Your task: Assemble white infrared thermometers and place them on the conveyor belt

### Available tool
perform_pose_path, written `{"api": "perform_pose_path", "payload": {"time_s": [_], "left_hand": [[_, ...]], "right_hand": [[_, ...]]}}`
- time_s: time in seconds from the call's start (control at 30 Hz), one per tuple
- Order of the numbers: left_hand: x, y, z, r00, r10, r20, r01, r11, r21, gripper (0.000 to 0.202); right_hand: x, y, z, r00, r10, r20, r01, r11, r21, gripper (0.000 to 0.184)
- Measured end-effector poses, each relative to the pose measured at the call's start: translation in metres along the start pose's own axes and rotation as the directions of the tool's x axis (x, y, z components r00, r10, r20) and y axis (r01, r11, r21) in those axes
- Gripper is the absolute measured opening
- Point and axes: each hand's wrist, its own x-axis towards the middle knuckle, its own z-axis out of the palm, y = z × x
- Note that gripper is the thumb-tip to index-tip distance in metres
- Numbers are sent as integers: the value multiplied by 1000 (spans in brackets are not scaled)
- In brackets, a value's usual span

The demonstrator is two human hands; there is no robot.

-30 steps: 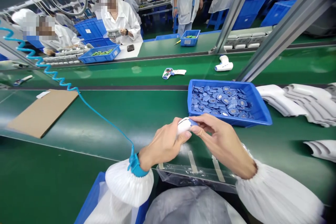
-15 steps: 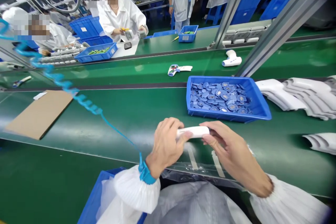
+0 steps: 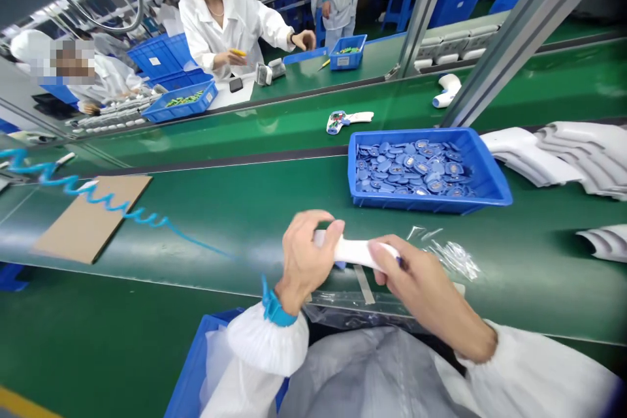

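Note:
Above the green bench I hold a white thermometer housing point(image 3: 356, 251) lengthwise between both hands. My left hand point(image 3: 306, 261) wraps around its left end, thumb on top. Closed on the right end is my right hand point(image 3: 424, 284), its thumb pressing the upper face and fingers underneath. A bit of blue shows below the housing beside my left fingers, and another at its right tip. Beyond my hands stands a blue tray point(image 3: 431, 204) of loose blue oval parts point(image 3: 411, 166). A crumpled clear plastic bag point(image 3: 453, 258) lies near my right hand.
White shell halves point(image 3: 558, 157) are stacked right of the tray. An opened gun-shaped unit point(image 3: 345, 119) and a white one point(image 3: 445, 90) lie on the far belt point(image 3: 245, 130). Cardboard point(image 3: 93, 219) is at left; a coiled blue cord point(image 3: 147, 217) reaches toward my left wrist. Co-workers sit opposite.
The housing has turned so its broad white side shows more, with my right thumb now on top. The clear bag has come into view. Across the line, a co-worker has set down grey-white pieces.

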Motion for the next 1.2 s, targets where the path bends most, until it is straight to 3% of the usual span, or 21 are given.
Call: {"api": "perform_pose_path", "payload": {"time_s": [0.03,0.1,0.13,0.17,0.2,0.27,0.33,0.43,0.53,0.6,0.67,0.7,0.77,0.83,0.93,1.03,1.1,1.2], "left_hand": [[-3,-2,-2,998,8,-61,-12,998,-60,32],[-7,-7,1,977,-78,-200,46,986,-160,39],[-7,-10,6,952,-165,-257,118,975,-190,46],[-5,-14,12,922,-251,-295,196,959,-204,51],[-1,-17,18,897,-316,-309,263,944,-199,53],[9,-23,28,882,-369,-292,340,929,-148,55],[19,-25,33,893,-365,-261,357,931,-81,55],[29,-25,35,910,-327,-255,343,939,21,54],[30,-25,29,955,-250,-160,268,958,103,51],[30,-28,17,980,-201,5,196,961,194,44],[37,-36,-2,964,-223,143,173,939,296,40],[46,-43,-14,953,-265,148,204,920,333,42],[75,-59,-40,942,-332,50,292,886,361,46],[119,-73,-62,919,-384,-90,389,840,379,46],[193,-77,-77,889,-407,-210,458,801,387,54],[254,-56,-53,907,-371,-200,422,798,431,46],[281,-34,-15,931,-354,-90,354,815,459,35],[306,5,58,937,-317,145,222,864,452,35]], "right_hand": [[4,0,1,987,150,52,-156,978,140,46],[12,0,7,911,343,227,-402,860,313,50],[15,1,11,880,372,295,-459,827,326,49],[16,2,15,879,357,316,-449,843,298,48],[17,3,19,909,295,294,-369,899,237,47],[15,6,27,979,54,197,-62,998,31,41],[12,8,36,973,-196,121,218,953,-212,34],[9,11,47,941,-331,69,329,846,-420,38],[12,10,48,937,-342,72,339,838,-428,39],[13,10,36,953,-289,85,301,888,-349,39],[10,13,13,968,-241,65,250,934,-255,39],[7,17,-2,972,-236,20,233,944,-234,39],[-2,30,-34,951,-276,-141,229,932,-281,37],[-10,48,-64,889,-341,-306,203,892,-404,34],[-13,80,-91,834,-395,-385,138,825,-548,38],[-8,108,-96,810,-420,-410,89,778,-622,44],[-6,120,-92,782,-430,-451,42,759,-650,49],[-10,129,-84,771,-426,-474,-27,721,-692,58]]}}
